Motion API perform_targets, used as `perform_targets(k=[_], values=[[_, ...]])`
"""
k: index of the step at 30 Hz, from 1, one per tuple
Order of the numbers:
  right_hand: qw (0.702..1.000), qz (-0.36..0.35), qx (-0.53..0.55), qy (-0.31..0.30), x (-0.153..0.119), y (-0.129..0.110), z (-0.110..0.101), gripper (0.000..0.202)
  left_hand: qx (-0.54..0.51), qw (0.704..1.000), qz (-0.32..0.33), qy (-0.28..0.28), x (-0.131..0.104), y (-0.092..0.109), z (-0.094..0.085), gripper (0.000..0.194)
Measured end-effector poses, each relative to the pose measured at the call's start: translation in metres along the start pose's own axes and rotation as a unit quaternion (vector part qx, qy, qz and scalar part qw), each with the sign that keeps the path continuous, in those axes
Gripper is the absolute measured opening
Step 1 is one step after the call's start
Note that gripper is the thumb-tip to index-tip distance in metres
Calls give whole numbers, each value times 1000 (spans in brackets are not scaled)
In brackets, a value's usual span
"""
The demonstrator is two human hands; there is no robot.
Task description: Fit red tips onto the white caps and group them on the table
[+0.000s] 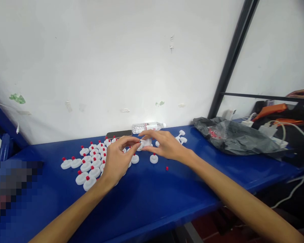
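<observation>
Near the middle of the blue table [142,195], my right hand [164,143] grips a small white plastic piece [147,142] between thumb and fingers. My left hand [119,155] meets it from the left, thumb and forefinger pinched at the piece's end; a bit of red shows at those fingertips. Several white round pieces with red caps [90,182] stand grouped left of and behind my left hand. One more capped piece [154,158] stands below my right hand. A loose red cap [167,168] lies to its right. White pieces without caps [183,139] lie beyond my right wrist.
A clear bottle [139,128] lies by the wall, beside a dark flat object [116,134]. On the right are a grey plastic bag [243,138], a clear bag of red caps [216,133], cables and orange items. A person's hand [302,93] shows at the far right.
</observation>
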State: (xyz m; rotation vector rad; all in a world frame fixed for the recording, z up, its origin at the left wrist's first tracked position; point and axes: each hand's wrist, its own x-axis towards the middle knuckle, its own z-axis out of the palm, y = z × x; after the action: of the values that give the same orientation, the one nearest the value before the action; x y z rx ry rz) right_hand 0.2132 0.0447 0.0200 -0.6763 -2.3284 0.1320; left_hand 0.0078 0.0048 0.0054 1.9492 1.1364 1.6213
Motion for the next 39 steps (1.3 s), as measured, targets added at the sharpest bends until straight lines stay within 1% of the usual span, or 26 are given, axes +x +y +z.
perform_targets(k=[5,8,11,13,15,16,18,21,23,25,27,31,36,39], values=[[999,-31,-13,-25,0,-1,-1,41,22,999,29,-7,1,4,-4,10],[999,-39,-5,-15,-1,-1,1,47,42,998,39,-39,3,3,-6,10],[998,-58,10,25,-2,1,4,48,26,998,26,-46,4,3,-7,11],[996,-64,17,65,-2,2,6,48,27,999,10,-39,4,5,-7,17],[993,-59,26,101,-2,3,6,49,65,997,10,-38,4,4,-8,22],[992,-55,31,112,-2,3,6,47,93,995,22,-43,4,3,-8,22],[990,-50,45,121,-1,1,6,36,150,985,68,-56,4,-1,-10,22],[988,-44,80,126,0,-2,5,24,207,964,156,-66,2,-9,-12,22],[985,-29,110,127,0,-5,4,25,244,945,206,-68,1,-13,-14,22],[984,-3,138,115,1,-8,5,26,283,926,240,-71,-1,-14,-15,25],[981,27,160,104,1,-10,5,27,312,911,262,-63,-3,-14,-16,27],[973,79,189,108,3,-15,5,26,348,891,290,-23,-6,-13,-16,26],[958,120,249,79,3,-14,10,26,388,857,338,-23,-9,-16,-18,30],[941,154,293,77,4,-12,14,28,408,839,359,-12,-9,-14,-19,32]])
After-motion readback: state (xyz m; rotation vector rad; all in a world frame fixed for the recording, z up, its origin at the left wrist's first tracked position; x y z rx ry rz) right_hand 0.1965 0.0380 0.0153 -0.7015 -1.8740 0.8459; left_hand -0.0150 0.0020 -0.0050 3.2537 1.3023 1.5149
